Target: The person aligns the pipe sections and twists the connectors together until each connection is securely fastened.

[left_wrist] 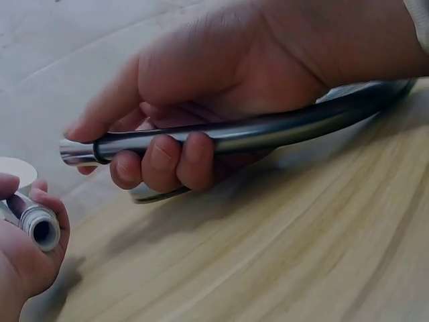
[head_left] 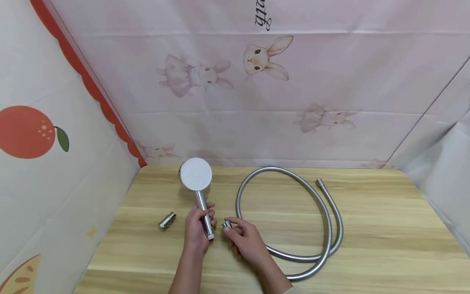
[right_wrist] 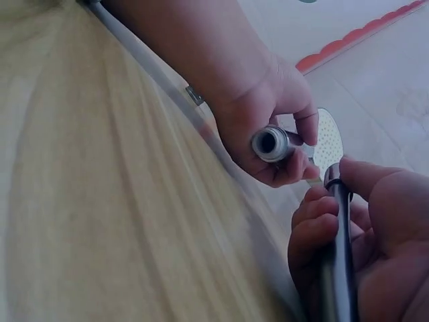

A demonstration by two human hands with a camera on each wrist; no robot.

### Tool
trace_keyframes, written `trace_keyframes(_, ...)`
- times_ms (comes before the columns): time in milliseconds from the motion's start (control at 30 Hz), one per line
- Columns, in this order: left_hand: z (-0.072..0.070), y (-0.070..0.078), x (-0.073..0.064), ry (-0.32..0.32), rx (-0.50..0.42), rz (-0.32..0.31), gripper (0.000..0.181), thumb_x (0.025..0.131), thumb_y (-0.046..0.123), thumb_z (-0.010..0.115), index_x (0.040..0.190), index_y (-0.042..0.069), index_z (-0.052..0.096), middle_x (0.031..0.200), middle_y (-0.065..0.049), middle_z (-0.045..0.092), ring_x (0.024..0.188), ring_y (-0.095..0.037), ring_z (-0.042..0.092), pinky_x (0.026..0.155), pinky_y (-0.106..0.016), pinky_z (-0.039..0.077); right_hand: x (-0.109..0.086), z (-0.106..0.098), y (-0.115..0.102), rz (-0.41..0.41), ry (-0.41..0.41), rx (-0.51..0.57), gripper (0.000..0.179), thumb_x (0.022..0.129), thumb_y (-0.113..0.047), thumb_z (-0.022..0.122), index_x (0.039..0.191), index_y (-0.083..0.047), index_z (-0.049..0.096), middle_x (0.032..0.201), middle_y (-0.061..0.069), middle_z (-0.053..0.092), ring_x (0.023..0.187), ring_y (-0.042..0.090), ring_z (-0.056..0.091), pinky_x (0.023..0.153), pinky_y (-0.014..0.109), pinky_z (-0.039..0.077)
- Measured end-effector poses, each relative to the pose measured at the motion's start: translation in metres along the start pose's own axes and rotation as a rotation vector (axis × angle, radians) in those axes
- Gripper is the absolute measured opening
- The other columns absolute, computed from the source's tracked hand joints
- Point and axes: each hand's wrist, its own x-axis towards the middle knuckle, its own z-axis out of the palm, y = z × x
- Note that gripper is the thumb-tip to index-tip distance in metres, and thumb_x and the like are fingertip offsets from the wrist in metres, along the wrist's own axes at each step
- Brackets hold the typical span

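My left hand [head_left: 195, 230] grips the chrome handle of a shower head [head_left: 196, 174], whose round white face points up and toward the camera. The threaded open end of the handle [right_wrist: 269, 143] sticks out below that hand. In my right hand [head_left: 250, 244] is one end of a grey metal shower hose [head_left: 328, 222]. Thumb and fingers curl round the hose near its shiny end fitting [left_wrist: 77, 152]. The fitting and the threaded end are a small distance apart. The hose loops over the table to the right.
A small chrome shower bracket [head_left: 167, 220] lies on the wooden table [head_left: 385, 228] left of my left hand. The other hose end [head_left: 320, 183] rests toward the back right. Printed cloth walls [head_left: 205, 134] stand behind and at the sides.
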Motion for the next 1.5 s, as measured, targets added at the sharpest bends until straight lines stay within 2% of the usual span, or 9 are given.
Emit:
trace_keyframes(167, 0.0016, -0.0006, -0.0008, -0.037, -0.022, 0.006, 0.062, 0.092, -0.005, 0.032, 0.153, 0.002, 0.023, 0.124, -0.008, 0.054, 0.083, -0.011, 0.050, 0.062, -0.020, 0.046, -0.0040, -0.0009, -0.0024, -0.010, -0.010, -0.005, 0.032, 0.094, -0.029, 0.068, 0.114, -0.005, 0.061, 0.063, 0.014, 0.059, 0.039, 0.011, 0.048, 0.033, 0.024, 0.041)
trace_keyframes(300, 0.0019, 0.0014, 0.0010, -0.083, -0.021, 0.008, 0.062, 0.097, -0.003, 0.034, 0.157, 0.008, 0.019, 0.148, -0.013, 0.041, 0.097, -0.014, 0.049, 0.073, -0.022, 0.048, -0.0046, -0.0038, -0.0028, -0.066, 0.007, 0.028, 0.029, 0.091, -0.022, 0.070, 0.111, -0.002, 0.064, 0.076, 0.023, 0.066, 0.051, 0.016, 0.062, 0.045, 0.032, 0.056)
trace_keyframes(400, 0.0015, 0.0032, 0.0022, -0.112, -0.025, 0.011, 0.060, 0.101, 0.000, 0.035, 0.157, 0.011, 0.016, 0.157, -0.012, 0.032, 0.104, -0.016, 0.052, 0.080, -0.025, 0.049, -0.0035, -0.0058, -0.0018, -0.092, 0.028, 0.052, 0.031, 0.089, -0.018, 0.073, 0.112, 0.000, 0.066, 0.085, 0.018, 0.069, 0.057, 0.015, 0.063, 0.050, 0.030, 0.058)
trace_keyframes(500, 0.0006, 0.0049, 0.0016, -0.130, -0.026, 0.010, 0.059, 0.104, 0.006, 0.035, 0.158, 0.014, 0.013, 0.161, -0.008, 0.027, 0.110, -0.017, 0.054, 0.088, -0.030, 0.050, -0.0023, -0.0069, -0.0001, -0.080, 0.045, 0.065, 0.032, 0.086, -0.017, 0.076, 0.113, -0.001, 0.068, 0.084, 0.008, 0.068, 0.054, 0.012, 0.058, 0.045, 0.023, 0.052)
trace_keyframes(600, -0.0004, 0.0054, 0.0006, -0.131, -0.044, 0.007, 0.059, 0.105, 0.010, 0.037, 0.158, 0.019, 0.012, 0.158, -0.005, 0.031, 0.112, -0.017, 0.056, 0.095, -0.035, 0.051, -0.0018, -0.0070, 0.0011, -0.067, 0.049, 0.082, 0.037, 0.085, -0.014, 0.076, 0.118, 0.000, 0.066, 0.082, 0.006, 0.067, 0.052, 0.011, 0.055, 0.042, 0.020, 0.048)
trace_keyframes(700, -0.0007, 0.0051, 0.0003, -0.119, -0.074, 0.004, 0.058, 0.105, 0.012, 0.040, 0.156, 0.022, 0.014, 0.143, -0.003, 0.044, 0.107, -0.016, 0.058, 0.099, -0.040, 0.051, -0.0019, -0.0063, 0.0002, -0.066, 0.047, 0.105, 0.047, 0.084, -0.008, 0.077, 0.127, 0.000, 0.059, 0.089, 0.012, 0.069, 0.054, 0.012, 0.057, 0.043, 0.023, 0.049)
trace_keyframes(867, -0.0009, 0.0055, -0.0001, -0.123, -0.092, 0.009, 0.059, 0.105, 0.015, 0.042, 0.157, 0.025, 0.014, 0.117, 0.000, 0.049, 0.101, -0.015, 0.059, 0.099, -0.043, 0.052, -0.0006, -0.0038, -0.0013, -0.064, 0.059, 0.102, 0.040, 0.083, -0.008, 0.077, 0.117, 0.001, 0.057, 0.094, 0.016, 0.069, 0.058, 0.014, 0.059, 0.043, 0.027, 0.051)
trace_keyframes(967, -0.0014, 0.0058, -0.0005, -0.144, -0.069, 0.006, 0.061, 0.106, 0.017, 0.043, 0.158, 0.026, 0.011, 0.115, 0.001, 0.047, 0.102, -0.015, 0.058, 0.099, -0.042, 0.052, 0.0008, -0.0029, 0.0000, -0.067, 0.057, 0.080, 0.032, 0.084, -0.009, 0.077, 0.110, 0.001, 0.062, 0.091, 0.015, 0.068, 0.058, 0.014, 0.059, 0.043, 0.028, 0.052)
trace_keyframes(1500, -0.0072, 0.0028, -0.0010, -0.227, -0.012, 0.024, 0.061, 0.105, 0.014, 0.043, 0.157, 0.031, 0.015, 0.114, 0.002, 0.046, 0.100, -0.014, 0.059, 0.093, -0.039, 0.055, 0.0031, 0.0005, 0.0051, -0.103, 0.038, 0.054, 0.030, 0.088, -0.013, 0.074, 0.116, -0.005, 0.070, 0.090, 0.018, 0.069, 0.054, 0.014, 0.057, 0.041, 0.024, 0.048)
